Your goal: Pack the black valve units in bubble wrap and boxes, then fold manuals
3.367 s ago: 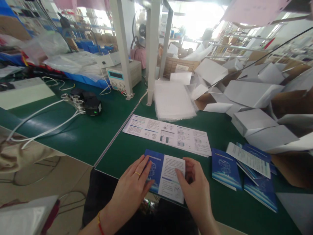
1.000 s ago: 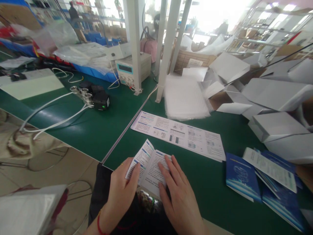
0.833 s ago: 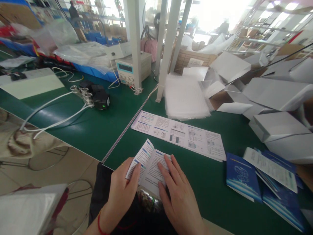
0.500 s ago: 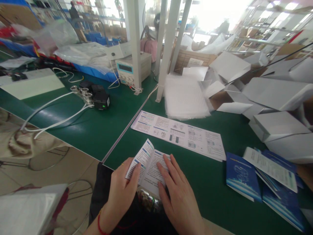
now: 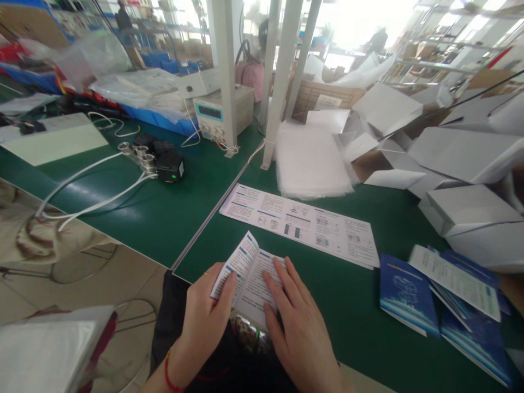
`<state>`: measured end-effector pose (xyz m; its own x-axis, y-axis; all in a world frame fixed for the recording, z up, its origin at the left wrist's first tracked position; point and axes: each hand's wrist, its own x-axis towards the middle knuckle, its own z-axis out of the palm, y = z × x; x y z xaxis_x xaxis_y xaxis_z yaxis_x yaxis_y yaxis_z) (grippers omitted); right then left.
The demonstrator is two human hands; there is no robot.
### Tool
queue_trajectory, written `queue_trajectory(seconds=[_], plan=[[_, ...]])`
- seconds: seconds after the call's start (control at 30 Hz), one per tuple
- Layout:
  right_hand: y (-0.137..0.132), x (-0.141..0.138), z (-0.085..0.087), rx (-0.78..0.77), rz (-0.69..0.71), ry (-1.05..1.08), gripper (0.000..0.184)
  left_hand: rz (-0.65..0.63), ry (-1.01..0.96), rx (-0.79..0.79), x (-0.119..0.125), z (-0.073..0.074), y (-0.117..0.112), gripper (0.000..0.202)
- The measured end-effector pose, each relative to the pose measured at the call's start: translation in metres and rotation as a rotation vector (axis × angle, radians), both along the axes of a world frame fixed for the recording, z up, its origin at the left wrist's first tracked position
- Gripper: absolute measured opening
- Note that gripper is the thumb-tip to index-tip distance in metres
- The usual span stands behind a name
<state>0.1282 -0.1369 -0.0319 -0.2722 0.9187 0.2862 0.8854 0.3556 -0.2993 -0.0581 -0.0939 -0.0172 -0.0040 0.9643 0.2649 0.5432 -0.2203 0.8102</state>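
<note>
A folded printed leaflet (image 5: 258, 284) lies partly opened at the front edge of the green table. My left hand (image 5: 208, 305) pinches its raised left panel between thumb and fingers. Flat on the right panel rests my right hand (image 5: 297, 314), its fingers stretched out and slightly apart, holding nothing. Just beyond is a stack of long unfolded printed sheets (image 5: 298, 225). To the right of my right hand lie blue booklets (image 5: 407, 295), with a folded white leaflet (image 5: 454, 281) on top of some of them.
White boxes (image 5: 462, 155) crowd the right side. A pile of clear plastic bags (image 5: 313, 161) lies behind the sheets, near metal posts (image 5: 282, 82). At left are a power supply (image 5: 223, 114), black devices with white cables (image 5: 167, 164) and another person's sleeve (image 5: 45, 229).
Both hands and the leaflet stay almost where they were. The view has shifted very slightly; nothing was taken up or let go.
</note>
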Motion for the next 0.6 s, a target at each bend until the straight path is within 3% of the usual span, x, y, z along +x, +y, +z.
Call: queue_trajectory(seconds=[0.43, 0.6], plan=[[0.0007, 0.0004, 0.0000, 0.002, 0.003, -0.009, 0.046, -0.021, 0.001, -0.005, -0.0004, 0.0020, 0.0001, 0.028], [0.0004, 0.0000, -0.0019, 0.018, 0.009, -0.010, 0.045, -0.118, 0.007, 0.089, 0.0021, 0.0040, 0.0002, 0.014]])
